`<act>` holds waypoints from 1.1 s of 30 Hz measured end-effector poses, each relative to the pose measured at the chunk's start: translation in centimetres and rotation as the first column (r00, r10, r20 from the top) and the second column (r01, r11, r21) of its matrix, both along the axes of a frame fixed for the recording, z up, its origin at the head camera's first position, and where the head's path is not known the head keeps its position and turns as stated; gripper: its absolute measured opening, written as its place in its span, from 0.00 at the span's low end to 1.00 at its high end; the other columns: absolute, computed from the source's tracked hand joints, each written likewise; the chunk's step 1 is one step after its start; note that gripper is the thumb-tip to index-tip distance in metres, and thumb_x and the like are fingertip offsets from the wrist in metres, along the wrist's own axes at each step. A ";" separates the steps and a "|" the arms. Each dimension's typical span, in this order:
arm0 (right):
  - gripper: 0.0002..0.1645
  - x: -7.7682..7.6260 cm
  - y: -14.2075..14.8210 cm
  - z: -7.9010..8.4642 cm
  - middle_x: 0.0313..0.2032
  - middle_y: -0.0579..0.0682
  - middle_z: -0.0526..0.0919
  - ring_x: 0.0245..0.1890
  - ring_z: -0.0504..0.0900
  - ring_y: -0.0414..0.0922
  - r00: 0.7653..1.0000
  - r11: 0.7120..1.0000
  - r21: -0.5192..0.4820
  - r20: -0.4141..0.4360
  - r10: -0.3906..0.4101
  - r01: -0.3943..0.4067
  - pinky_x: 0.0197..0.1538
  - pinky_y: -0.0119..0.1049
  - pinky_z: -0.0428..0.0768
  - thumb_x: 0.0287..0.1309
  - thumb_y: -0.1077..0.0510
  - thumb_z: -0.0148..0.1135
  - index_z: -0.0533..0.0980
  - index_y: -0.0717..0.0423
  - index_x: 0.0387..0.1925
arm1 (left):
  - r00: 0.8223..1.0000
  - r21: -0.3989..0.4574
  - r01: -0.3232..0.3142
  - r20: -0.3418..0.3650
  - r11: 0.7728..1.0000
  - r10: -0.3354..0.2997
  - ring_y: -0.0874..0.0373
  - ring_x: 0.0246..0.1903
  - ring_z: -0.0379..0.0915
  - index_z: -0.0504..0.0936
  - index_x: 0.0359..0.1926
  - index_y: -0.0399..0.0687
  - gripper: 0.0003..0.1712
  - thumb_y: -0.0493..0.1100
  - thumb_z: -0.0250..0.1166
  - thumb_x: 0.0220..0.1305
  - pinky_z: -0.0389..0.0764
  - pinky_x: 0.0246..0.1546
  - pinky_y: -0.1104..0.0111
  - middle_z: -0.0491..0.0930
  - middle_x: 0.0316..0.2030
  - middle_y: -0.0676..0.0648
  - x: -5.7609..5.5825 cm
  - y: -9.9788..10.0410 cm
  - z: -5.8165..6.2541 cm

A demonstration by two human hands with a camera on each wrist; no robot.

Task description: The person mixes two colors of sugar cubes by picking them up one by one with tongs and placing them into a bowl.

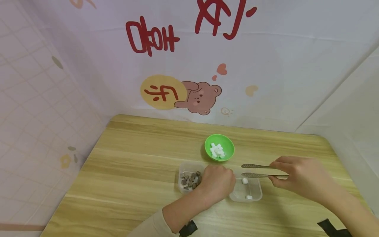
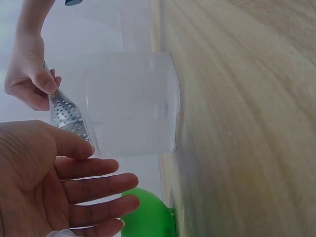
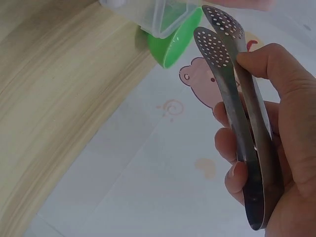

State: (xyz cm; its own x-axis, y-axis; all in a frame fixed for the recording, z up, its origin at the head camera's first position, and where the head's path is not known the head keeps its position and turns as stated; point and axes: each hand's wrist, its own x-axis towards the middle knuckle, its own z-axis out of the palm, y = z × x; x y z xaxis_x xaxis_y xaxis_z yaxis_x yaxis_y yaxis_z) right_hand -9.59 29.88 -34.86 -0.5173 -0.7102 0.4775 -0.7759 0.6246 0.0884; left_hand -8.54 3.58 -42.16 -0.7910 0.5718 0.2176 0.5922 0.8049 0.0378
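Note:
My right hand (image 1: 305, 176) grips metal tongs (image 3: 247, 128) with perforated tips, which stand a little apart above the right clear plastic box (image 1: 254, 194). Inside this box lie two white cubes (image 1: 244, 181). Between the two boxes hovers my left hand (image 1: 217, 182), covering part of each. The left wrist view shows its fingers (image 2: 98, 190) loosely extended, with nothing held. A second clear box (image 1: 181, 187), on the left, contains several brown cubes (image 1: 192, 177). Behind the boxes, a green bowl (image 1: 208, 140) has several white cubes (image 1: 217, 151) in it.
Everything stands on a wood-grain table (image 1: 133, 158). A white curtain (image 1: 266, 65) with red characters and a printed bear rises behind the table, and more pale sheets hang at its left and right sides.

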 end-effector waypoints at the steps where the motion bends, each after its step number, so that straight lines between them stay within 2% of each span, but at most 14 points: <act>1: 0.38 0.1 -0.1 0.0 0.28 0.40 0.85 0.19 0.80 0.35 1.000 1.000 0.017 -0.006 0.004 -0.004 0.19 0.29 0.73 0.74 0.31 0.42 0.86 0.50 0.30 | 1.000 -0.002 0.000 -0.007 1.000 0.000 0.65 0.11 0.59 0.68 0.10 0.59 0.25 0.42 0.68 0.60 0.63 0.09 0.66 0.64 0.10 0.59 0.0 0.0 0.0; 4: 0.36 0.2 -0.3 0.0 0.27 0.37 0.82 0.19 0.76 0.33 0.999 0.997 0.077 -0.025 0.020 -0.018 0.18 0.28 0.71 0.75 0.34 0.39 0.85 0.49 0.29 | 1.000 0.004 0.004 -0.020 1.000 -0.004 0.65 0.11 0.59 0.68 0.09 0.59 0.26 0.43 0.68 0.60 0.62 0.09 0.66 0.64 0.10 0.59 0.0 0.0 0.0; 7: 0.29 0.3 -0.6 -0.2 0.25 0.34 0.77 0.18 0.69 0.30 0.999 0.991 0.129 -0.016 0.029 -0.026 0.16 0.25 0.63 0.71 0.40 0.40 0.81 0.47 0.26 | 0.999 0.013 0.006 -0.032 1.000 -0.006 0.65 0.11 0.58 0.67 0.09 0.60 0.26 0.43 0.69 0.59 0.62 0.09 0.66 0.63 0.10 0.60 0.1 -0.1 0.1; 9: 0.18 0.3 -0.8 -0.4 0.23 0.34 0.72 0.18 0.63 0.29 0.999 0.986 0.158 -0.003 0.047 -0.046 0.16 0.24 0.59 0.62 0.46 0.49 0.77 0.47 0.23 | 0.999 0.014 0.004 -0.034 1.000 -0.004 0.65 0.11 0.58 0.66 0.09 0.60 0.27 0.42 0.69 0.59 0.62 0.09 0.67 0.63 0.10 0.60 0.1 -0.2 0.2; 13: 0.09 0.2 -1.4 -0.8 0.20 0.36 0.62 0.18 0.54 0.30 0.996 0.971 0.224 -0.003 0.087 -0.084 0.17 0.25 0.52 0.50 0.52 0.53 0.68 0.48 0.19 | 0.999 0.006 -0.004 -0.033 1.000 0.004 0.66 0.11 0.60 0.67 0.09 0.60 0.26 0.42 0.69 0.59 0.62 0.09 0.67 0.64 0.10 0.60 0.2 -0.2 0.4; 16: 0.13 0.3 -2.1 -0.9 0.19 0.38 0.57 0.19 0.50 0.33 0.995 0.951 0.295 -0.020 0.100 -0.090 0.18 0.26 0.50 0.44 0.56 0.59 0.63 0.47 0.16 | 0.999 -0.015 -0.007 -0.037 1.000 0.006 0.66 0.11 0.60 0.68 0.10 0.60 0.25 0.43 0.69 0.60 0.63 0.09 0.67 0.64 0.10 0.60 0.3 -0.1 0.4; 17: 0.16 0.5 -2.3 -0.9 0.19 0.39 0.56 0.19 0.49 0.34 0.995 0.942 0.324 -0.025 0.100 -0.087 0.19 0.26 0.49 0.39 0.58 0.62 0.61 0.47 0.16 | 0.999 -0.022 -0.008 -0.037 1.000 0.007 0.66 0.11 0.60 0.69 0.10 0.60 0.25 0.44 0.69 0.61 0.63 0.09 0.67 0.64 0.11 0.60 0.3 -0.1 0.5; 19: 0.23 0.8 -2.7 -0.8 0.19 0.40 0.54 0.19 0.48 0.36 0.995 0.917 0.392 -0.036 0.096 -0.074 0.20 0.27 0.49 0.30 0.63 0.67 0.59 0.47 0.15 | 0.999 -0.034 -0.005 -0.039 0.999 0.004 0.66 0.11 0.59 0.69 0.10 0.60 0.26 0.44 0.69 0.62 0.62 0.09 0.67 0.64 0.11 0.60 0.3 -0.1 0.5; 21: 0.27 1.1 -3.1 -0.9 0.19 0.42 0.54 0.19 0.49 0.38 0.994 0.888 0.456 -0.045 0.099 -0.067 0.20 0.29 0.50 0.26 0.67 0.70 0.58 0.48 0.14 | 0.999 -0.043 0.003 -0.048 0.999 -0.005 0.66 0.11 0.57 0.68 0.10 0.60 0.27 0.45 0.69 0.63 0.62 0.09 0.67 0.63 0.11 0.60 0.3 -0.2 0.5; 23: 0.25 1.4 -3.5 -1.0 0.18 0.43 0.54 0.18 0.49 0.38 0.994 0.875 0.480 -0.054 0.095 -0.057 0.20 0.29 0.51 0.28 0.71 0.66 0.58 0.49 0.13 | 0.998 -0.047 0.011 -0.056 0.999 -0.014 0.66 0.12 0.55 0.68 0.10 0.61 0.27 0.45 0.69 0.63 0.62 0.08 0.67 0.62 0.11 0.60 0.3 -0.2 0.5; 27: 0.19 1.5 -4.2 -1.6 0.18 0.45 0.55 0.17 0.51 0.39 0.991 0.872 0.488 -0.084 0.103 -0.050 0.19 0.29 0.53 0.45 0.76 0.40 0.59 0.51 0.12 | 0.996 -0.068 0.021 -0.081 0.997 -0.027 0.67 0.12 0.54 0.68 0.10 0.61 0.28 0.47 0.69 0.65 0.62 0.08 0.68 0.61 0.11 0.61 0.3 -0.2 0.5; 29: 0.19 1.6 -4.4 -1.7 0.17 0.45 0.55 0.17 0.52 0.39 0.990 0.866 0.499 -0.094 0.101 -0.041 0.18 0.30 0.53 0.45 0.76 0.40 0.58 0.51 0.12 | 0.996 -0.078 0.021 -0.082 0.997 -0.028 0.67 0.12 0.54 0.69 0.10 0.61 0.28 0.47 0.69 0.65 0.63 0.08 0.68 0.61 0.11 0.61 0.2 -0.3 0.5; 31: 0.21 1.6 -4.5 -1.7 0.17 0.45 0.56 0.16 0.53 0.39 0.991 0.857 0.515 -0.095 0.095 -0.032 0.18 0.30 0.54 0.44 0.77 0.50 0.59 0.52 0.12 | 0.996 -0.088 0.022 -0.083 0.996 -0.029 0.67 0.12 0.54 0.69 0.10 0.62 0.27 0.47 0.69 0.65 0.63 0.08 0.68 0.61 0.11 0.61 0.2 -0.3 0.4; 33: 0.24 1.6 -4.6 -1.7 0.17 0.45 0.56 0.16 0.53 0.40 0.993 0.850 0.527 -0.085 0.084 -0.027 0.18 0.30 0.55 0.33 0.76 0.64 0.60 0.52 0.12 | 0.996 -0.087 0.024 -0.086 0.996 -0.031 0.67 0.12 0.53 0.68 0.10 0.62 0.27 0.46 0.69 0.64 0.62 0.08 0.68 0.61 0.11 0.61 0.2 -0.3 0.3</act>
State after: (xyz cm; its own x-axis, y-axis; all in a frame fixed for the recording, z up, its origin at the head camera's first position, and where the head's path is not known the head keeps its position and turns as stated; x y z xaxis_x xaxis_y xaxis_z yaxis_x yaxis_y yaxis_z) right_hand -7.95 25.28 -36.58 -0.4387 -0.8956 0.0739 -0.7767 0.4192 0.4701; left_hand -8.37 3.29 -41.83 -0.7547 0.6126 0.2348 0.6123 0.7863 -0.0832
